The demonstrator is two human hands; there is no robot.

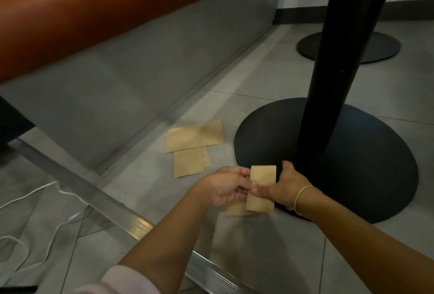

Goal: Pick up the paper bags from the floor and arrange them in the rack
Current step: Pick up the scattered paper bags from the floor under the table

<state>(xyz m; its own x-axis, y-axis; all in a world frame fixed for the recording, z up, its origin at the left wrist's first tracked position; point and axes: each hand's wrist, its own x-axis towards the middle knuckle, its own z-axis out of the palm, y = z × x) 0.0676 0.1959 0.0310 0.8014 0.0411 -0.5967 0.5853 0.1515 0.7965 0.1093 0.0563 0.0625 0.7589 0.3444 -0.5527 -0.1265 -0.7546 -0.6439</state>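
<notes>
A small brown paper bag (261,188) is held flat just above the floor between both hands. My left hand (225,188) pinches its left edge. My right hand (284,185), with a thin bracelet on the wrist, grips its right side with the thumb across the front. Another brown bag (236,209) peeks out underneath, on the floor. Further away, a larger bag (195,136) lies flat on the tiles, partly overlapping a smaller bag (187,162). No rack is in view.
A black round table base (352,164) with a thick black column (338,59) stands right beside the hands. A second base (347,47) lies further back. An orange bench seat (94,16) overhangs at the left. A white cable (35,211) and a metal floor strip (105,204) cross the near floor.
</notes>
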